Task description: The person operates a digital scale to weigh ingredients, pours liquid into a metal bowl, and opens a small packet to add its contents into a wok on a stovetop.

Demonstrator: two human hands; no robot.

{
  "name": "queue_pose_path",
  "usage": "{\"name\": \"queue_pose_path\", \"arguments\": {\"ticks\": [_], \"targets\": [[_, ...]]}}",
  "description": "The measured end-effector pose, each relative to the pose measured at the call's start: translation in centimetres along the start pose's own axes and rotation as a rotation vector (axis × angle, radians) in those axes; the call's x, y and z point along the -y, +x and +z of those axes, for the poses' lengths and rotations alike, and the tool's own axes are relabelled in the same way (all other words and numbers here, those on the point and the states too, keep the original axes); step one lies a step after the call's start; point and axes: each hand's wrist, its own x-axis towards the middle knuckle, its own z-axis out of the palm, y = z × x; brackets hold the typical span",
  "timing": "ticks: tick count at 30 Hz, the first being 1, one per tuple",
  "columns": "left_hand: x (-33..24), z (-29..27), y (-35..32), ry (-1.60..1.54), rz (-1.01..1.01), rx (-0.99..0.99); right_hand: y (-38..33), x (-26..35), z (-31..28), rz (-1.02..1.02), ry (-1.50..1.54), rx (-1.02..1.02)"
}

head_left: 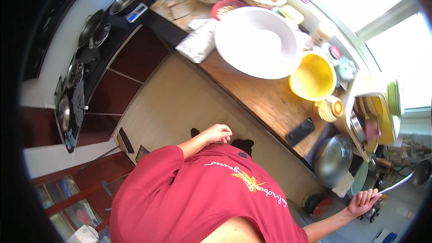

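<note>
Nearest to the camera was your red shirt (pixel 198 189), with white lettering and a yellow motif on the chest. Your left hand (pixel 218 133) was in front of your body, above the floor (pixel 175 90); its fingers were bent loosely inward, and I cannot tell if something small was between them. Your right hand (pixel 361 203) was stretched out far to your right side, and its fingers were closed around the handle of a ladle (pixel 398 183). The ladle was near the right edge of the view, its handle slanting upward from your fingers to the dark bowl of it. I cannot tell if this bowl touched anything behind.

Near the close end of the wooden counter (pixel 252 94) lay a dark phone (pixel 300 132), and a metal basin (pixel 334 158) was just beside this end. Further along, there was a jar (pixel 327 109) with an orange-and-white lid, next to a yellow bowl (pixel 312 78). Then came a very large white basin (pixel 256 42), which was close to the yellow bowl. Behind it were a red bowl (pixel 217 7) and a filled basket (pixel 270 5). On the black counter at the far left, a scale (pixel 136 13) was near a metal pan (pixel 128 1).
</note>
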Motion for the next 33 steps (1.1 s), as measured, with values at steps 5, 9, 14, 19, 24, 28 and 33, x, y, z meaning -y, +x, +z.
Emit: {"name": "queue_pose_path", "arguments": {"ticks": [5, 9, 14, 19, 24, 28, 33], "targets": [[6.6, -7.2, -5.7, -0.251, 0.107, -0.194, 5.5, -10.5, 12.3, 0.101, 0.014, 0.214], [12.7, -15.1, -13.6, -0.405, 0.155, -0.627, 6.3, -23.0, 21.8, 0.240, -0.309, 0.087], [21.3, -17.7, -20.2, -0.789, 0.200, -1.081, 8.1, -37.5, 30.3, 0.934, 0.181, 0.346], [26.1, -14.1, -21.4, -1.073, 0.280, -1.098, 7.1, -47.0, 38.6, 1.268, 0.428, 0.402], [22.9, -13.8, -19.9, -1.190, 0.056, -0.918, 8.7, -54.1, 44.4, 1.375, 0.317, 0.469], [21.6, -18.6, -19.0, -1.220, 0.109, -1.066, 10.6, -59.9, 49.9, 1.486, 0.300, 0.536], [18.5, -26.2, -17.1, -1.261, 0.245, -1.159, 13.2, -66.3, 57.9, 1.580, 0.146, 0.625]]}}
